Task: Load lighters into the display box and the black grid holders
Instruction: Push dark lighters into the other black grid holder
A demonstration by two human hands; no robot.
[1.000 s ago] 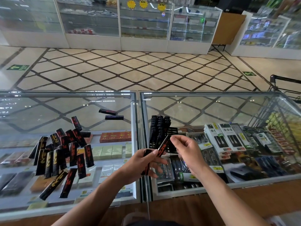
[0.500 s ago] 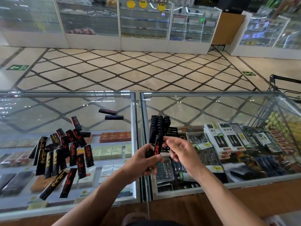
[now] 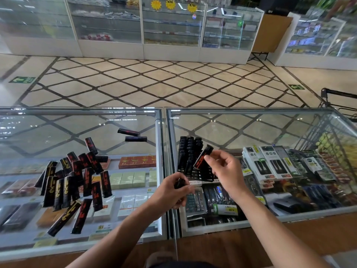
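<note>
My right hand [image 3: 226,171] pinches one black lighter with red print [image 3: 202,157], tilted, just in front of the black grid holder [image 3: 190,158]. That holder stands on the right glass counter and has rows of black lighters in it. My left hand [image 3: 173,192] grips another black lighter [image 3: 179,183], mostly hidden by the fingers, over the seam between the two counters. Several loose black lighters with red or gold print [image 3: 73,180] lie scattered on the left glass counter. Two more lighters [image 3: 133,135] lie apart, further back.
Under the glass, the left counter [image 3: 81,120] shows cigarette packs and the right counter [image 3: 251,124] shows packaged goods with price tags. A wire basket [image 3: 332,144] stands at the far right. White display cabinets line the tiled floor beyond.
My right hand has taken a lighter away from my left hand and raised it up and to the right, toward the grid holder. My left hand has dropped slightly.
</note>
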